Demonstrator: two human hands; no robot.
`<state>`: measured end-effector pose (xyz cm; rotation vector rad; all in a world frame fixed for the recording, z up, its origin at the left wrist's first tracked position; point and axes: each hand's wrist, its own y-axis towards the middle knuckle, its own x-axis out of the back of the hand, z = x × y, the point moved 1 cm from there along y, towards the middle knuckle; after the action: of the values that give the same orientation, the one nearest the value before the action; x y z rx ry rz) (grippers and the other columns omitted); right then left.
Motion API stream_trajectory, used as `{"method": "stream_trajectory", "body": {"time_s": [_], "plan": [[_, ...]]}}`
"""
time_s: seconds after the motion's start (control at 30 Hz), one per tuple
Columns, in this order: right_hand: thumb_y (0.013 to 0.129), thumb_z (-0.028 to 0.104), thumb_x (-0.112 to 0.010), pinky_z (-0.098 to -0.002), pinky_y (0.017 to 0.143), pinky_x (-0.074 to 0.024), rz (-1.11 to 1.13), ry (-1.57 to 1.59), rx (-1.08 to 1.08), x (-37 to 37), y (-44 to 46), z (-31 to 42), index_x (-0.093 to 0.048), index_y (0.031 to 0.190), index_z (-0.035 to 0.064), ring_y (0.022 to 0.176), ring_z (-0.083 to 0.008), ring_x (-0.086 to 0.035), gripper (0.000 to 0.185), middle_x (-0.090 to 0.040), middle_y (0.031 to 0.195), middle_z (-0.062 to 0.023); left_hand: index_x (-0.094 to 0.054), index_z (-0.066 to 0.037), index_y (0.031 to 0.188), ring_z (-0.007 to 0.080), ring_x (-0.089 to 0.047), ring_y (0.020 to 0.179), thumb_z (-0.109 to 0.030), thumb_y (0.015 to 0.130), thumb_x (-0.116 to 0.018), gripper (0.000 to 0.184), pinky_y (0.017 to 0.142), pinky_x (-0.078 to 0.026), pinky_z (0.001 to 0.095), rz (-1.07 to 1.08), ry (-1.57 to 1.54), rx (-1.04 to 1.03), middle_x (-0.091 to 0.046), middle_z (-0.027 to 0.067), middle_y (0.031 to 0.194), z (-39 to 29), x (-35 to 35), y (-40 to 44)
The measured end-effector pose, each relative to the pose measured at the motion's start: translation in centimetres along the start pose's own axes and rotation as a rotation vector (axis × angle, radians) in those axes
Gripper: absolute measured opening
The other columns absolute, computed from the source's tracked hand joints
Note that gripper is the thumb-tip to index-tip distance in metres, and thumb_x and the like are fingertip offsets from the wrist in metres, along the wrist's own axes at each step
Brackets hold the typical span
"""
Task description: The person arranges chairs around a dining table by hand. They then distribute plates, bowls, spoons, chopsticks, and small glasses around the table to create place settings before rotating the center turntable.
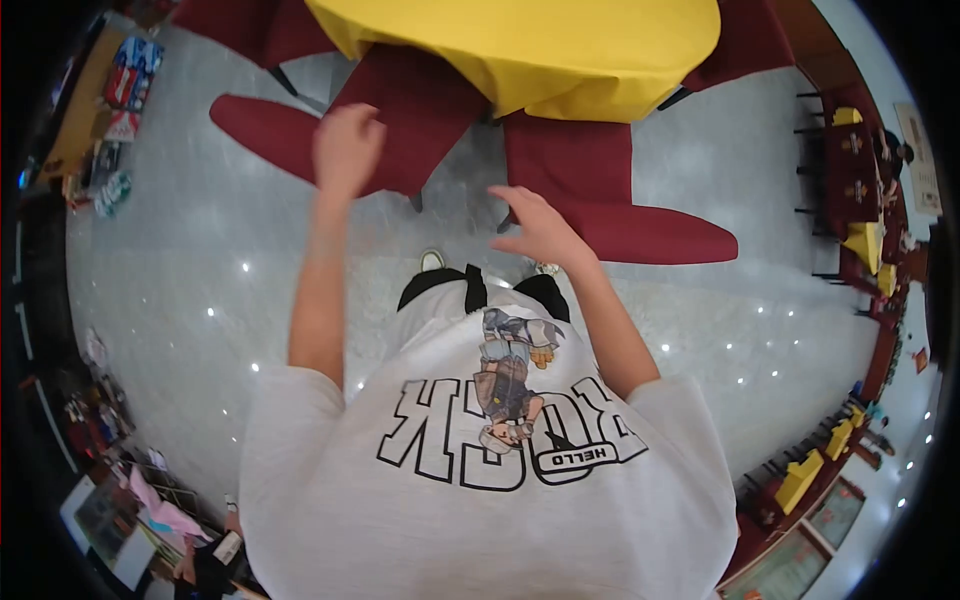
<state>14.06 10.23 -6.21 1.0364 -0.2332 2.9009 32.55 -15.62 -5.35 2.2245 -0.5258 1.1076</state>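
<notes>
My left hand (pixel 347 148), slightly blurred, has its fingers curled in, and I see nothing in them. It overlaps a dark red chair (pixel 415 115) standing at an angle; whether it touches the backrest cannot be told. My right hand (pixel 543 228) is open and empty, with thumb and forefinger spread apart. Just beside it is the left end of the backrest of a second dark red chair (pixel 650 232). Beyond both chairs is a round table with a yellow cloth (pixel 560 50), whose edge hangs over their seats.
More red chairs (pixel 745 40) flank the table. Shiny grey tiles (pixel 160 270) cover the floor around me. Along the right side run other red chairs and tables with yellow cloths (pixel 865 243). Boxes (pixel 130 75) stand at the far left. A person's arm (pixel 188 560) shows at lower left.
</notes>
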Motion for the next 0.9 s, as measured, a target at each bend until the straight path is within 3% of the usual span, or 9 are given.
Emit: {"method": "stream_trajectory", "body": {"time_s": [0.07,0.23,0.33,0.4,0.43,0.53,0.67,0.73,0.9], "plan": [[0.071,0.026,-0.075,-0.0437,0.097,-0.0433,-0.014,-0.068,0.062,-1.8,4.3,4.5,-0.047,0.130,0.0082,0.116,-0.0353,-0.051,0.068,-0.054,0.122,-0.0161,-0.069,-0.008,0.103,0.0332,-0.063,0.096,-0.021,0.081,-0.060,0.027,0.085,-0.050,0.0431,-0.157,0.297,0.122,-0.068,0.0153,0.103,7.6,5.5,2.5],[0.073,0.025,-0.073,-0.0428,0.096,-0.0433,-0.215,-0.150,0.191,-6.6,14.2,15.1,-0.047,0.130,0.0060,0.115,-0.0349,-0.051,0.065,-0.053,0.124,-0.0173,-0.064,-0.008,0.115,0.0348,-0.059,0.109,-0.030,0.083,-0.059,0.039,0.093,-0.046,0.0429,-0.488,0.343,0.268,-0.065,0.0151,0.117,20.4,16.2,8.1],[0.070,0.024,-0.076,-0.0411,0.092,-0.0459,-0.367,-0.285,0.187,-11.8,19.2,16.4,-0.048,0.129,0.0061,0.112,-0.0317,-0.053,0.068,-0.054,0.121,-0.0153,-0.054,-0.004,0.129,0.0374,-0.055,0.117,-0.037,0.086,-0.059,0.054,0.100,-0.042,0.0422,-0.345,0.308,0.430,-0.058,0.0196,0.127,27.7,12.9,10.1],[0.066,0.023,-0.079,-0.0390,0.088,-0.0481,-0.259,-0.636,0.046,-16.4,21.4,14.1,-0.048,0.131,0.0063,0.108,-0.0283,-0.057,0.074,-0.056,0.118,-0.0130,-0.039,-0.003,0.140,0.0393,-0.050,0.123,-0.045,0.088,-0.058,0.070,0.103,-0.039,0.0421,-0.419,-0.124,0.369,-0.050,0.0237,0.135,37.3,2.3,8.0],[0.064,0.020,-0.079,-0.0386,0.082,-0.0505,-0.341,-0.612,0.084,-16.7,21.4,14.1,-0.047,0.132,0.0054,0.100,-0.0266,-0.059,0.076,-0.057,0.113,-0.0120,-0.032,-0.002,0.142,0.0391,-0.048,0.125,-0.049,0.088,-0.057,0.076,0.103,-0.039,0.0422,-0.412,-0.291,0.557,-0.048,0.0240,0.136,35.2,2.4,7.0],[0.064,0.017,-0.078,-0.0397,0.078,-0.0518,-0.285,-0.641,-0.003,-16.7,21.9,13.8,-0.047,0.132,0.0049,0.097,-0.0279,-0.061,0.076,-0.058,0.110,-0.0122,-0.039,-0.001,0.137,0.0384,-0.047,0.125,-0.048,0.087,-0.058,0.072,0.103,-0.039,0.0425,-0.340,-0.126,0.595,-0.049,0.0247,0.134,32.6,4.1,7.3],[0.063,0.017,-0.079,-0.0403,0.075,-0.0528,-0.237,-0.625,-0.018,-15.9,22.4,14.3,-0.046,0.131,0.0061,0.096,-0.0282,-0.063,0.076,-0.060,0.107,-0.0113,-0.044,-0.001,0.134,0.0383,-0.048,0.123,-0.047,0.085,-0.058,0.068,0.103,-0.039,0.0430,-0.289,-0.056,0.484,-0.052,0.0240,0.129,32.9,5.5,8.5],[0.069,0.011,-0.070,-0.0406,0.075,-0.0522,-0.143,-0.538,-0.097,-15.0,21.2,14.6,-0.048,0.127,0.0066,0.092,-0.0288,-0.065,0.062,-0.062,0.099,-0.0119,-0.047,-0.003,0.132,0.0389,-0.050,0.120,-0.046,0.084,-0.059,0.065,0.101,-0.040,0.0445,-0.373,-0.054,0.472,-0.053,0.0232,0.127,31.3,5.0,7.9],[0.063,0.011,-0.076,-0.0408,0.078,-0.0518,-0.169,-0.523,0.031,-11.7,15.7,11.9,-0.048,0.124,0.0070,0.093,-0.0288,-0.065,0.067,-0.063,0.101,-0.0107,-0.048,-0.003,0.127,0.0439,-0.054,0.105,-0.042,0.084,-0.058,0.058,0.092,-0.044,0.0479,-0.356,0.069,0.542,-0.054,0.0275,0.114,24.5,4.7,1.4]]}}
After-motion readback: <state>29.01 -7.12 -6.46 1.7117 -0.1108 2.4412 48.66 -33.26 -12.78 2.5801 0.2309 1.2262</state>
